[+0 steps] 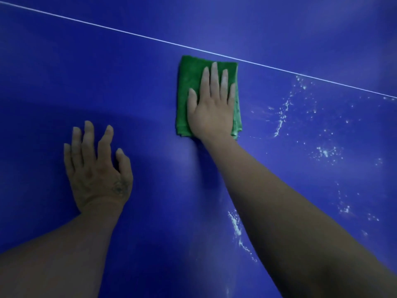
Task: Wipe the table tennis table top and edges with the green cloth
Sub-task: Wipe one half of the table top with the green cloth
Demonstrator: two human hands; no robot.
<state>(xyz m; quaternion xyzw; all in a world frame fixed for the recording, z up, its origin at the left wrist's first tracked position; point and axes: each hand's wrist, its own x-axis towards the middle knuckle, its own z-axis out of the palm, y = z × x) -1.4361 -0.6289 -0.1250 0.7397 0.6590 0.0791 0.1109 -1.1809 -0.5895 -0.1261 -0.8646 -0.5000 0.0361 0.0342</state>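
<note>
Head view: right hand [211,114] flat on green cloth [190,80]

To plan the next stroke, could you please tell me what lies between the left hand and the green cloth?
In the head view, only bare blue table top separates the left hand from the green cloth.

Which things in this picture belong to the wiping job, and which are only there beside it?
For the job: green cloth, right hand pressing it flat, table top, white splashes.
Not in use: left hand, resting on the table; white line, a marking.
</note>
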